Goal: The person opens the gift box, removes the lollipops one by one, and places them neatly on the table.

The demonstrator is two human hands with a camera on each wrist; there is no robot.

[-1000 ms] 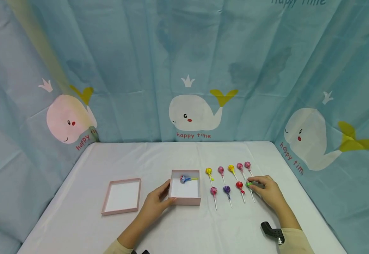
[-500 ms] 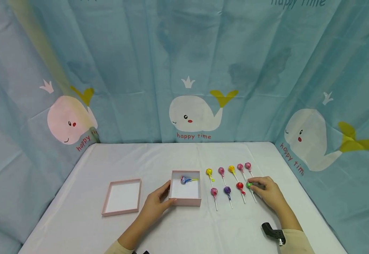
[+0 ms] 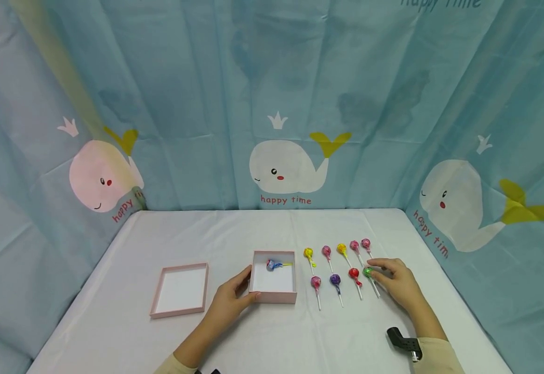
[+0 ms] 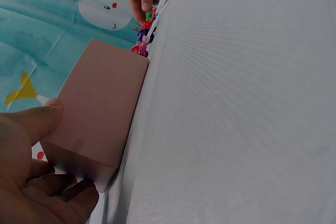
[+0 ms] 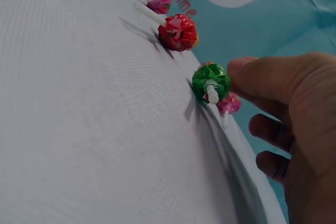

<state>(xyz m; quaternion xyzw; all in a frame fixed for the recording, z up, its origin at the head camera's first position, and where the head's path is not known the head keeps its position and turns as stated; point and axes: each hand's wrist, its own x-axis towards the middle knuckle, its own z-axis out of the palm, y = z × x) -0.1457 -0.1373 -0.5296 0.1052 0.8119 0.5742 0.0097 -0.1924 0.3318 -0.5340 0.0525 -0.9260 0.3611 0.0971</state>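
My left hand holds a pale pink open box by its left side. Its thumb lies at the front left corner. Inside the box lies a lollipop in a blue wrapper with a yellow stick. To the right, my right hand pinches the head of a green lollipop between thumb and forefinger; the forefinger's contact is partly hidden in the right wrist view. The green lollipop's white stick points toward the front right. Beside it lies a red lollipop.
A shallow pink lid lies inside up, left of the box. Two rows of lollipops lie right of the box, among them a purple one and a yellow one. Whale-printed blue cloth surrounds the white table.
The green lollipop's stick end has swung slightly to the right under my right hand. My left hand and the box have stayed in place.
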